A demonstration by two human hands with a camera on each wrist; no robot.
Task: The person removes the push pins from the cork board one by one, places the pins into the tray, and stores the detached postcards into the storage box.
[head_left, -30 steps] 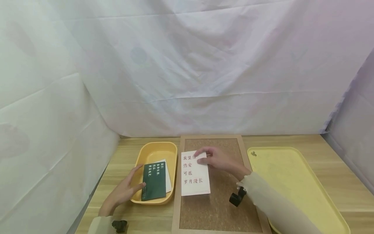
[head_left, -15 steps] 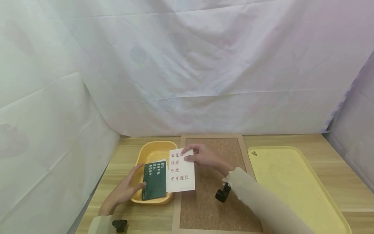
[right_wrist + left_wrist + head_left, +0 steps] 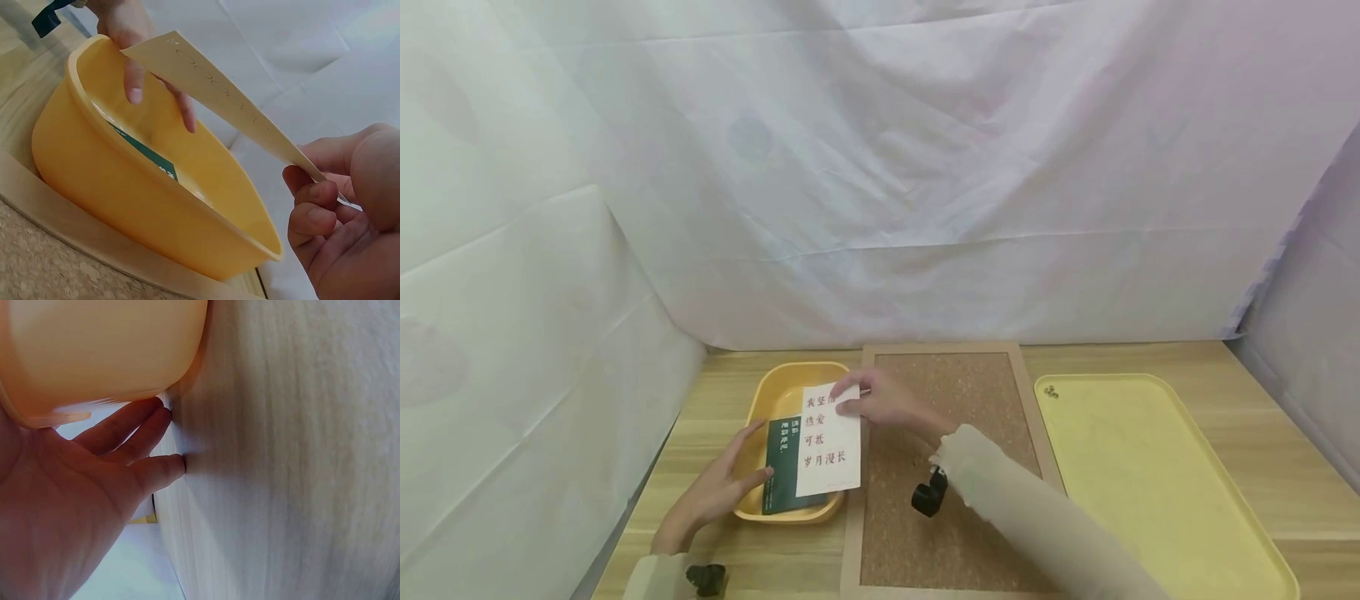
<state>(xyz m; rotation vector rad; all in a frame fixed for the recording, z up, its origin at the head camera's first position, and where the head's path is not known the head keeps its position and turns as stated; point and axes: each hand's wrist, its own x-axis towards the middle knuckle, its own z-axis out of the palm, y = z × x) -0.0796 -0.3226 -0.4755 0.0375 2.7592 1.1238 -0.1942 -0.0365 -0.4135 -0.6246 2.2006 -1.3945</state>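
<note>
My right hand pinches a white card with red Chinese characters near its top right corner. The right wrist view shows this card almost edge-on, tilted above the yellow basin's near rim. Inside the yellow plastic basin lies a dark green card with white characters, partly covered from above by the white one. My left hand rests over the basin's left rim, its thumb and forefinger spread inside. In the left wrist view, the other fingers extend outside the wall, near the wooden table.
A wood-framed cork board lies right of the basin. Further right is a flat yellow tray with several small metallic pieces in its far left corner. White cloth hangs behind and at both sides of the table.
My right hand has carried the white card leftward from above the cork board to above the basin, where it now overlaps the green card. The left hand stays in place.
</note>
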